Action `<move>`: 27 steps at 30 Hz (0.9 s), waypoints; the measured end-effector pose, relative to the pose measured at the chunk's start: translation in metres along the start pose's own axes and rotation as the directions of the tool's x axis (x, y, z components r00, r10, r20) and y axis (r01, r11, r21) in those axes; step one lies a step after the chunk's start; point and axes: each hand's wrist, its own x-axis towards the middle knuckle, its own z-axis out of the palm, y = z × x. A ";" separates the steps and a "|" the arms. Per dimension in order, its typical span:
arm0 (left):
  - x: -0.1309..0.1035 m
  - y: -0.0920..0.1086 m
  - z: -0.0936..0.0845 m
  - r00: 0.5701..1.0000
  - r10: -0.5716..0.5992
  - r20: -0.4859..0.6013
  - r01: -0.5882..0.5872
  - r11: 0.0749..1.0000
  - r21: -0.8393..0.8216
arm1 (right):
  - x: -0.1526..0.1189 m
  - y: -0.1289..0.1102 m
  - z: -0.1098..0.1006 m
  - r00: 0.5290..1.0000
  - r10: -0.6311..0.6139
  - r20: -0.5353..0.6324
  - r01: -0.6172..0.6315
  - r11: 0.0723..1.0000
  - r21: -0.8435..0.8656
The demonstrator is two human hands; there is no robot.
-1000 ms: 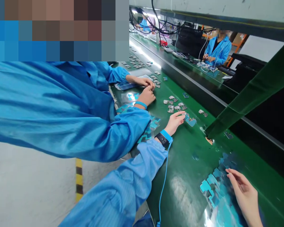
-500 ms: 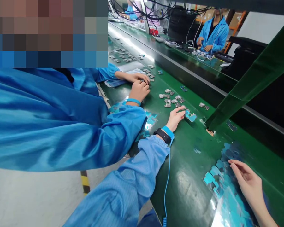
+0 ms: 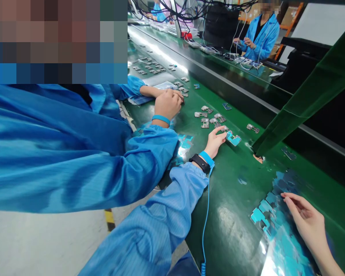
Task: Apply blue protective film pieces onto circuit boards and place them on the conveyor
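Head view: The left hand (image 3: 215,142) grasps a blue-faced board (image 3: 234,139) at its left end, between thumb and fingers. The board is located over the green surface (image 3: 232,191), extending to the right of the fingertips; whether its underside contacts the surface cannot be determined. A blue wrist strap (image 3: 207,158) and a black band (image 3: 199,163) encircle the left wrist. A blue cord (image 3: 206,218) runs from the strap down to the coiled section at the lower edge of the view.

The right hand (image 3: 307,218) is positioned at the pile of blue pieces (image 3: 284,234), thumb and index fingertip close together, remaining fingers curled. Whether a thin part is pinched between these tips cannot be determined.

A group of metal-shielded boards (image 3: 205,122) lies just beyond the left hand. One separate shielded board (image 3: 253,128) lies farther right, near the foot of the slanted green post (image 3: 299,101). A dark board (image 3: 289,153) lies to the right of the post foot. On the left, a co-worker's hands (image 3: 167,104) are together above the surface, near a second group of blue pieces (image 3: 185,142).
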 end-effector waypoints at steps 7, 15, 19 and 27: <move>-0.001 0.001 0.000 1.000 -0.008 -0.007 0.008 1.000 0.009 | 0.000 0.003 -0.002 1.000 -0.019 0.001 0.019 0.999 -0.031; -0.001 0.001 0.001 1.000 -0.012 -0.022 0.012 1.000 0.011 | -0.002 0.002 0.000 1.000 0.010 0.008 -0.010 1.000 -0.006; -0.002 0.002 0.002 1.000 -0.017 -0.026 0.017 1.000 0.006 | 0.000 0.002 0.000 1.000 0.018 0.007 -0.018 1.000 -0.001; -0.003 0.003 0.002 0.999 -0.027 -0.030 0.027 1.000 0.004 | 0.000 0.004 -0.001 1.000 0.011 0.007 -0.011 1.000 -0.012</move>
